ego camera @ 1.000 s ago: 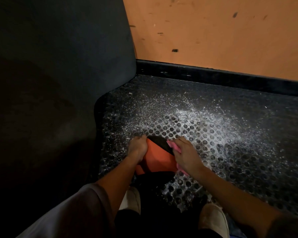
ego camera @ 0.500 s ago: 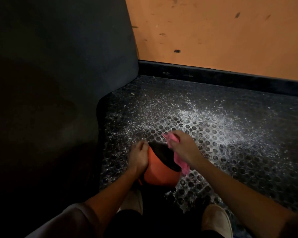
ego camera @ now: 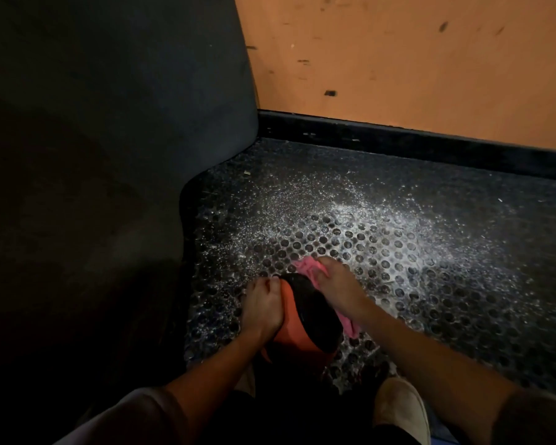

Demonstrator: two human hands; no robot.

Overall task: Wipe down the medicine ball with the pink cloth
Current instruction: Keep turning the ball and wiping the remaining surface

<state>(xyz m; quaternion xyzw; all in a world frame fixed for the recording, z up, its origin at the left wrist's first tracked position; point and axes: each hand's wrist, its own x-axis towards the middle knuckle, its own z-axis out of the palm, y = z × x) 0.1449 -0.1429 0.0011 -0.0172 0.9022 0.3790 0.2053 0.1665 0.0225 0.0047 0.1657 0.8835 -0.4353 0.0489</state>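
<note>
The medicine ball [ego camera: 289,332] I work on shows two finishes: a smooth, matt orange skin and a black panel that looks slightly rougher. The pink cloth [ego camera: 307,266] bunched under my right hand [ego camera: 337,287] is soft, crumpled fabric. Below, the black rubber floor mat [ego camera: 366,239] is patterned with round dimples, faintly glossy, and dusted with a white powder that glints. The orange wall [ego camera: 398,59] behind is flat matt paint, scuffed and flecked with dark marks; its black skirting [ego camera: 398,136] carries a dull sheen. The dark grey panel [ego camera: 126,107] at left looks matt and slightly fuzzy, like felt. My pale shoe [ego camera: 402,409] seems a rough, suede-like material.
</note>
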